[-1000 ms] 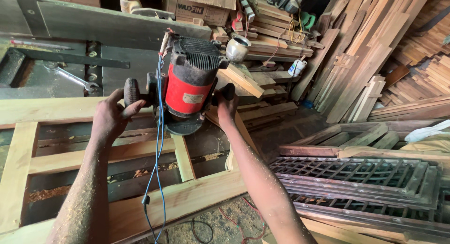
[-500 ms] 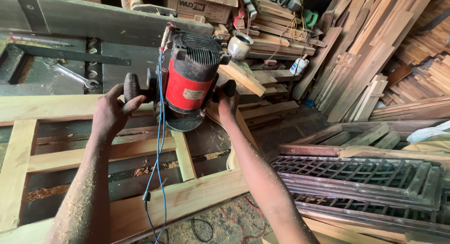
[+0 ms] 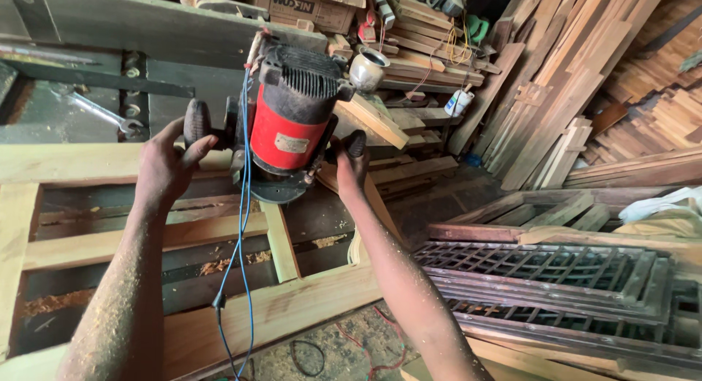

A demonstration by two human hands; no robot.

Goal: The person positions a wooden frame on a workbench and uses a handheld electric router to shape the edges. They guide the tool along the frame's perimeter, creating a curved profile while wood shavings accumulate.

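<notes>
Timber stacks [image 3: 556, 96] crowd the workshop behind a pale wooden frame [image 3: 278, 242]. On its upper rail sits a red router [image 3: 292, 129]. Left hand [image 3: 164, 165] and right hand [image 3: 349, 165] wrap its knobs; keeping the base flat seems wise.

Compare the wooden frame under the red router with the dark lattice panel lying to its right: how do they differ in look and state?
The wooden frame is pale, bare timber with a few wide openings; the lattice panel is dark with many small openings. The frame lies under the router held by both hands; the panel lies untouched, apart from them. Both lie flat.
</notes>
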